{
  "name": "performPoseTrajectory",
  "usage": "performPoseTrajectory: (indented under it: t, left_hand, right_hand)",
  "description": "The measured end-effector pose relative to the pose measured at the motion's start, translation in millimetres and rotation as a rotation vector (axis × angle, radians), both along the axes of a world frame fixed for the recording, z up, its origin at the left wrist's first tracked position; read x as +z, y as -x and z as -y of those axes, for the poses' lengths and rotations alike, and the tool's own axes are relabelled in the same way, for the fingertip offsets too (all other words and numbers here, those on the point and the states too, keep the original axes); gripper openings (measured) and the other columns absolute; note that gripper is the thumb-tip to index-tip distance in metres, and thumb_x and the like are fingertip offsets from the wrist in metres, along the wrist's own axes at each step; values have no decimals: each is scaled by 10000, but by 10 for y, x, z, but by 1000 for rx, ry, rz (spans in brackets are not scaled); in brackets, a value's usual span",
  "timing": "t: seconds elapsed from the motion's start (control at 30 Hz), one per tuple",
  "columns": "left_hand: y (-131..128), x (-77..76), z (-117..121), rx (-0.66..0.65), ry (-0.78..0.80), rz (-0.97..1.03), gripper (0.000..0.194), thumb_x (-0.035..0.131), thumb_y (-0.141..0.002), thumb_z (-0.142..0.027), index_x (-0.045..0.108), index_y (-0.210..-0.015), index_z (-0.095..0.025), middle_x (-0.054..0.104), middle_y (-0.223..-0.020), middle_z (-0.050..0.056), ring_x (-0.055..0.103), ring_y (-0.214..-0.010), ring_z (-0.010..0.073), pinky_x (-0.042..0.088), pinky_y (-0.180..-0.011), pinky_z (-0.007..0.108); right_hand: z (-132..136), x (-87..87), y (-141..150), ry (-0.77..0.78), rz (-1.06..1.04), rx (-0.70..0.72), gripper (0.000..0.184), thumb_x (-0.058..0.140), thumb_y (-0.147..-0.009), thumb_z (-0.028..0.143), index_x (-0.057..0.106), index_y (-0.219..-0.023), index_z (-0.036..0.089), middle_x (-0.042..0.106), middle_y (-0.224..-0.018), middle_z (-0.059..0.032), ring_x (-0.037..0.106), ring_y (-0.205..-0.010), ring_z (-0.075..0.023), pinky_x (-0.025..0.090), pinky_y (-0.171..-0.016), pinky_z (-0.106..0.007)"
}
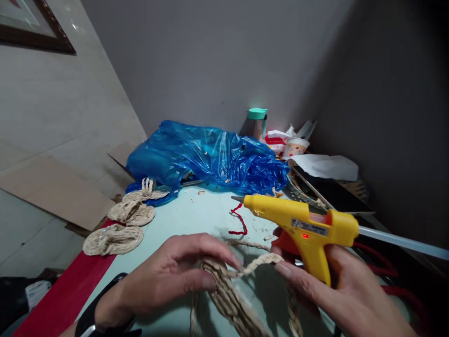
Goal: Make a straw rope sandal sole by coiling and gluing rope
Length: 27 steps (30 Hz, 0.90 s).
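My left hand [182,274], a dark band on its wrist, is closed on a coiled piece of braided straw cord [233,302] at the bottom middle. From that piece a loose length of braid [257,264] runs across to my right hand [333,285]. The right hand grips a yellow hot glue gun [312,229] and also pinches the braid between thumb and fingers. The gun's nozzle points left, its red light glows, and a clear glue stick [403,242] sticks out of its back. The lower part of the straw piece is cut off by the frame edge.
Several small woven straw slippers [114,238] lie at the table's left edge. A blue plastic bag [206,154] covers the back. Behind right stand a bottle with a green lid [257,122] and a paper cup [295,147]. A red cord [239,222] lies beyond my hands.
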State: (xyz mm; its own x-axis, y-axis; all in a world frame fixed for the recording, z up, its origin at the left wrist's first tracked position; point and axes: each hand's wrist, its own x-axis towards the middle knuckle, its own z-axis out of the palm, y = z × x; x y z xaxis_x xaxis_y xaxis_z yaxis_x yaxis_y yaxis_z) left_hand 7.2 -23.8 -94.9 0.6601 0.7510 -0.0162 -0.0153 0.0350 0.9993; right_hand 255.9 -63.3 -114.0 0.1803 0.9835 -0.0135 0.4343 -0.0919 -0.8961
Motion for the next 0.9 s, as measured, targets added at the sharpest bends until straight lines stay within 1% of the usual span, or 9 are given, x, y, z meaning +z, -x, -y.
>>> performPoseTrajectory:
  t: [0.13, 0.23, 0.3, 0.4, 0.47, 0.57, 0.63, 0.8, 0.9]
  left_hand:
    - [7, 4, 22, -35, 30, 6, 200, 684, -866, -185, 763, -1028, -273, 733, -1024, 24, 638, -934, 166, 483, -825, 248]
    - [-6, 34, 25, -45, -35, -16, 328, 686, -858, -144, 739, -1107, -351, 728, -1105, -1, 641, -942, 156, 477, -873, 258]
    - [-30, 52, 18, -129, -110, -55, 409, 667, -866, -120, 706, -1178, -382, 734, -1116, -12, 640, -937, 150, 464, -894, 254]
    - [-70, 57, 9, -282, -192, -96, 352, 603, -903, -128, 717, -1196, -288, 767, -990, 36, 624, -877, 169, 472, -840, 259]
    - [-85, 50, 9, -307, -210, -108, 301, 587, -913, -142, 744, -1155, -227, 773, -925, 67, 612, -840, 179, 477, -806, 270]
    - [-74, 38, 8, -276, -221, -123, 258, 595, -915, -157, 766, -1102, -206, 775, -918, 76, 623, -846, 182, 480, -805, 272]
    - [-50, 30, -4, -238, -235, -121, 242, 608, -915, -183, 768, -1091, -224, 777, -941, 64, 633, -858, 177, 481, -808, 262]
    - [18, 27, -42, -131, -224, -106, 236, 643, -895, -199, 764, -1090, -257, 770, -1028, 48, 665, -918, 187, 488, -816, 256]
    - [41, 49, -38, -82, -179, -80, 250, 657, -877, -159, 761, -1076, -267, 769, -1054, 40, 675, -967, 196, 500, -825, 258]
  right_hand:
    - [36, -27, 66, 77, -64, 22, 376, 672, -746, 570, 717, -873, 220, 698, -775, -12, 638, -675, -194, 551, -639, -239]
    - [34, -36, 90, 118, -95, 76, 388, 673, -748, 576, 706, -882, 214, 646, -663, 5, 581, -570, -177, 523, -581, -255]
    - [28, -32, 108, 147, -138, 107, 393, 666, -755, 575, 698, -903, 212, 664, -695, -3, 619, -625, -198, 517, -567, -258]
    - [18, -12, 136, 167, -202, 149, 373, 650, -770, 545, 687, -924, 208, 715, -841, -28, 677, -786, -239, 547, -651, -273]
    - [9, -1, 145, 173, -201, 158, 366, 649, -772, 524, 684, -941, 202, 722, -883, -38, 685, -832, -253, 556, -708, -292]
    - [-6, -15, 132, 151, -155, 138, 364, 656, -765, 514, 695, -955, 206, 718, -953, -43, 676, -904, -262, 553, -762, -304]
    - [-15, -42, 103, 107, -157, 146, 350, 658, -763, 512, 704, -950, 220, 712, -967, -33, 671, -884, -247, 553, -712, -280]
    - [-12, -43, -19, -24, -257, 96, 322, 654, -822, 533, 661, -855, 213, 609, -684, -1, 556, -597, -159, 466, -516, -225]
    - [38, -8, -87, -38, -297, 83, 379, 593, -860, 589, 672, -905, 221, 574, -630, -18, 536, -541, -173, 455, -464, -248]
